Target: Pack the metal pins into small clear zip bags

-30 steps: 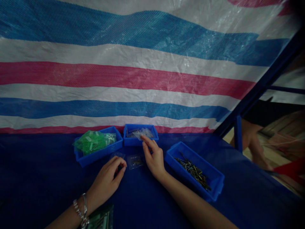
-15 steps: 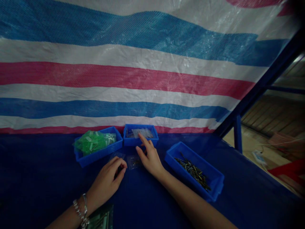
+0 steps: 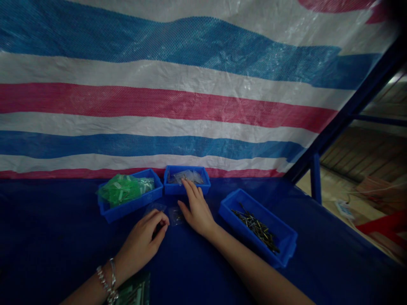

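My right hand reaches over the front edge of the middle blue bin, fingers stretched and thumb apart. Its fingertips are at the small clear plastic bags in that bin; whether they touch is hard to tell. Under the thumb, a small clear bag with tiny dark pieces lies on the table. My left hand rests to the left, fingers curled and thumb drawn in to the fingertips; anything inside is hidden. Just beyond its knuckles lies another clear bag.
A left blue bin holds green and clear bags. To the right, a longer blue bin contains many thin metal drill-bit-like rods. A bag of long pieces lies beside my left wrist. Striped sheeting hangs behind the table.
My right hand's fingers have come down and closer together over the middle bin, and the thumb has shifted slightly left. My left hand stays in place.
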Action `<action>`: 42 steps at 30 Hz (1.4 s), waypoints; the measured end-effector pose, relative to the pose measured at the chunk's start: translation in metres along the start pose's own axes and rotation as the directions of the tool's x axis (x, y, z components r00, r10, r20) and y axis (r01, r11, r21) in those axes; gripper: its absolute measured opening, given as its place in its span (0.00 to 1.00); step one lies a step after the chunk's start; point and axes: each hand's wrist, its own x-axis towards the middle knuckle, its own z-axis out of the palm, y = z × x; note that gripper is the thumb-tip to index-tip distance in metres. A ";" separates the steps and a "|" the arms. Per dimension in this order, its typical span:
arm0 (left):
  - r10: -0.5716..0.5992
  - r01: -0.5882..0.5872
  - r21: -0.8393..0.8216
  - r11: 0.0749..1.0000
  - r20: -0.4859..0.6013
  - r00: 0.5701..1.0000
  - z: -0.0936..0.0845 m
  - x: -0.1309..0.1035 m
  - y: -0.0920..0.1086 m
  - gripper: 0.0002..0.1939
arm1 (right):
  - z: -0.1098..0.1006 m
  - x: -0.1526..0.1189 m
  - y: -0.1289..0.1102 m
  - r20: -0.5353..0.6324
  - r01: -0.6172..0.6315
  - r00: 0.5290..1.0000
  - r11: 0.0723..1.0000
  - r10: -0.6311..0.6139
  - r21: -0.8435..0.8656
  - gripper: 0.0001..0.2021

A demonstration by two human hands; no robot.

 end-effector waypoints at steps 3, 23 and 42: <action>0.009 -0.009 -0.012 1.000 -0.009 1.000 0.000 0.001 0.000 0.07 | -0.001 0.000 0.000 0.009 0.002 1.000 1.000 -0.002 -0.031 0.28; 0.047 -0.049 0.045 0.998 0.041 0.998 0.000 -0.001 0.001 0.07 | -0.003 -0.002 -0.004 -0.028 0.028 0.999 1.000 -0.028 0.003 0.28; 0.067 -0.072 0.087 0.994 0.064 0.996 0.002 -0.002 -0.001 0.07 | -0.006 -0.006 -0.009 0.004 0.075 0.997 0.988 -0.076 0.133 0.09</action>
